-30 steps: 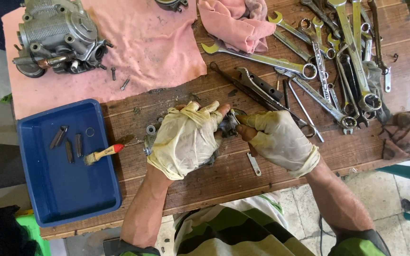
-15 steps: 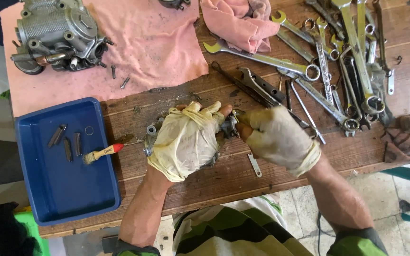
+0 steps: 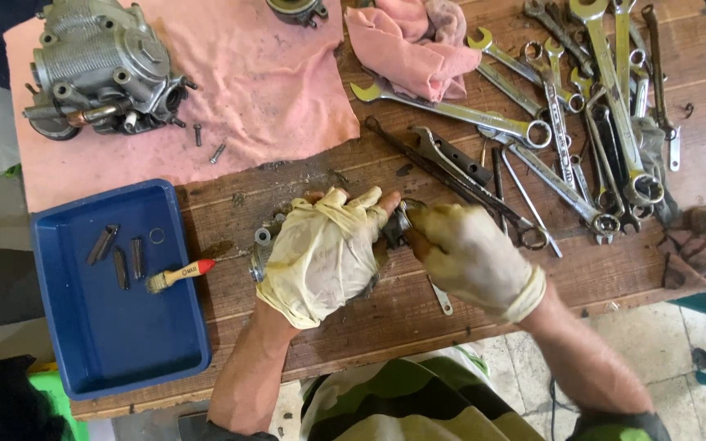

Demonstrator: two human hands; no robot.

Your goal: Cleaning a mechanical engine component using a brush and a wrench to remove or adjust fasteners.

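I am clamping my gloved left hand (image 3: 324, 253) down over a small greasy metal part (image 3: 392, 227), fingers curled shut around it so only its end is showing beside my fingertips. My gloved right hand (image 3: 471, 257) is pinching closed on that same end, just right of the left hand; what it is gripping with, I cannot tell. The part is sitting near the middle of the wooden worktop (image 3: 418, 318), slightly toward its front edge.

The gloves are looking slick, so I judge the part could be twisting out of my grip and dropping, and the front edge is lying close below the part, with bare floor beyond. A loose washer (image 3: 262, 236) is lying touching my left hand's far side; a nudge could be sending it rolling. A thin metal strip (image 3: 442, 299) is lying under my right wrist.

Right of the part, long bars (image 3: 451, 175) and a spread of spanners (image 3: 582, 122) are crowding the boards, leaving little elbow room. Left of the part, a small brush (image 3: 177, 273) is overhanging the blue tray (image 3: 116, 359). Beyond the part, the pink cloth (image 3: 271, 90) is carrying an engine casting (image 3: 100, 69).
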